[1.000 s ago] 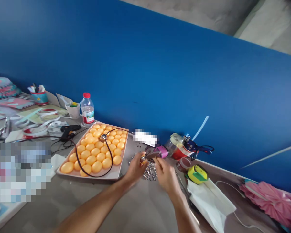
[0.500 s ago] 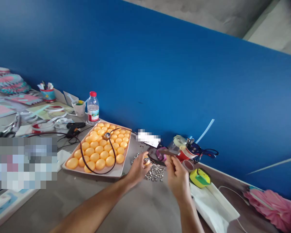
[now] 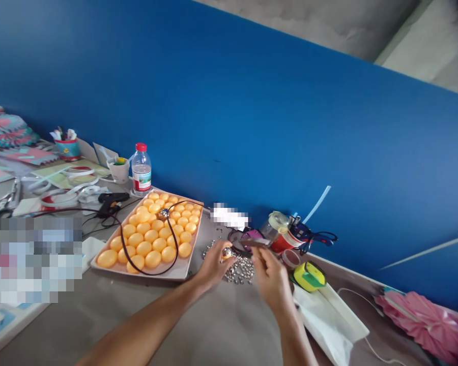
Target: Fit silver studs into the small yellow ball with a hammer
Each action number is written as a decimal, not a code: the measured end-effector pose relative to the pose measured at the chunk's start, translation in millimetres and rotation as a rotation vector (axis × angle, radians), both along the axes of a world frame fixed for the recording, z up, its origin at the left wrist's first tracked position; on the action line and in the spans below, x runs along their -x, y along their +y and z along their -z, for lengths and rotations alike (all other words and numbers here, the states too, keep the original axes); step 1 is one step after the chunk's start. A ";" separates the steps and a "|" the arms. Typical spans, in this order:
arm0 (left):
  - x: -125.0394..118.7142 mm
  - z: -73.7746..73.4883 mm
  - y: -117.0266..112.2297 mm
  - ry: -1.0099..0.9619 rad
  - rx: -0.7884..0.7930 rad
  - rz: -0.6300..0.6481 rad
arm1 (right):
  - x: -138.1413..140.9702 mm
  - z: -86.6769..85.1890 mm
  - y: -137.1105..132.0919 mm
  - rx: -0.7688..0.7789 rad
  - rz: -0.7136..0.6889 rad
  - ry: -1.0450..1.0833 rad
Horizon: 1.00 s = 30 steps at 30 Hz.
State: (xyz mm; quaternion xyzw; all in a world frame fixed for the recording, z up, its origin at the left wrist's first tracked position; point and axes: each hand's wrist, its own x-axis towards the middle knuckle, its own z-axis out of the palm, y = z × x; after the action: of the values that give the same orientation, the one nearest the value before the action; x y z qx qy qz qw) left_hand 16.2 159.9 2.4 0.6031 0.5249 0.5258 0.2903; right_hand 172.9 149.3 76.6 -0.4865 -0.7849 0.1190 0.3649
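left hand (image 3: 212,265) pinches a small silver ball (image 3: 226,252) in its fingertips. right hand (image 3: 272,278) is closed on a thin tool (image 3: 254,243), tip pointing left, near the ball. both are over a bead pile (image 3: 239,273) by the table's (image 3: 221,325) far edge. tray of orange balls (image 3: 177,273) sits just left, with a black cord (image 3: 172,233) looped across it.

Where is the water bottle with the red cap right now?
In the head view, the water bottle stands left of centre against the blue wall, just behind the tray of orange balls, with a white cup on its left.
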 end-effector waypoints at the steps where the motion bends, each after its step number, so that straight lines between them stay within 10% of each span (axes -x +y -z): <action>1: 0.0 0.2 0.3 -0.020 0.015 0.009 | 2.7 2.4 -0.1 0.020 -0.028 -0.057; 30: 0.8 -0.2 -0.9 -0.001 0.001 -0.056 | 10.0 -3.1 -5.1 0.070 -0.036 0.005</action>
State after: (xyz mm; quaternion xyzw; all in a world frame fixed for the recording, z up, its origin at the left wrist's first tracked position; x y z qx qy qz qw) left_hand 15.4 159.0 2.6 0.5878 0.5419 0.5337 0.2758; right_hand 162.9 144.3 79.7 -0.4845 -0.7879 0.1539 0.3475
